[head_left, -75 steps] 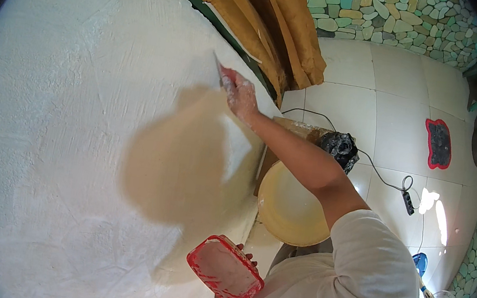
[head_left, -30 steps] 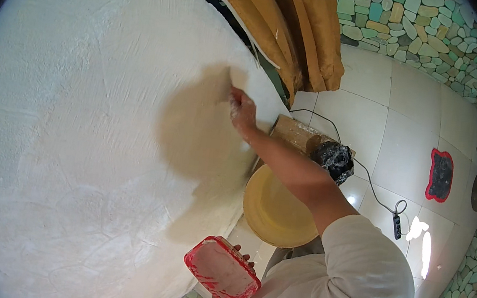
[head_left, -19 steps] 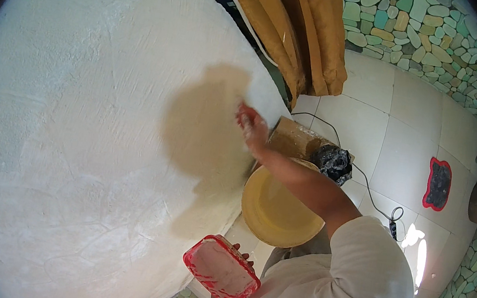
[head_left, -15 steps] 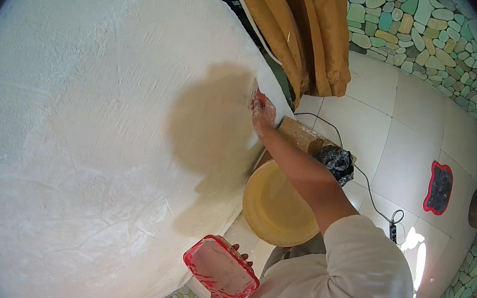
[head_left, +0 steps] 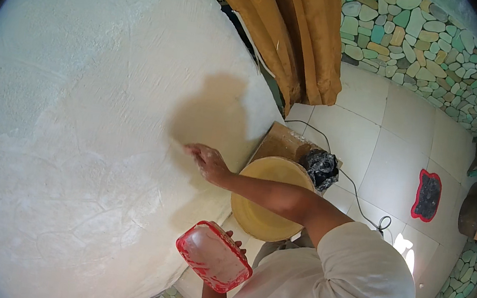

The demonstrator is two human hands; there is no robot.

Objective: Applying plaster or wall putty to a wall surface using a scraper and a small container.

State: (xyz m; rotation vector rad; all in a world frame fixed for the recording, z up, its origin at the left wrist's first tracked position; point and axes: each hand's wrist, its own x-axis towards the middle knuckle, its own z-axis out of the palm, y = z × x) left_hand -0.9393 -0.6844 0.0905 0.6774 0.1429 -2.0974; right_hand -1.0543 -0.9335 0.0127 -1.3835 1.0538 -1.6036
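Observation:
My left hand [head_left: 238, 243] holds a red-rimmed rectangular plastic tub [head_left: 214, 256] from beneath and its right side. Whitish paste coats the tub's inside; only a few of my fingers show past its rim. My right hand [head_left: 207, 162] is closed in front of the pale plastered wall [head_left: 101, 150], its fingers smeared with white. A thin, flat, scraper-like tool juts from the fingertips toward the wall, seen edge-on and blurred. Whether it touches the wall I cannot tell. The wall carries streaks and ridges of plaster, and my shadow falls on it.
Under my right forearm stands a yellow round basin [head_left: 266, 215]. Beside it, a black plastic bag [head_left: 320, 168] rests on a brown board [head_left: 278, 142]. A cable [head_left: 357, 196] crosses the tiled floor; a brown curtain [head_left: 300, 37] hangs at the wall's far edge. A dark red-edged mat [head_left: 427, 196] lies right.
My right hand has moved left and nearer along the wall, away from the curtain. The tub stays in my left hand. The whole view has shifted slightly.

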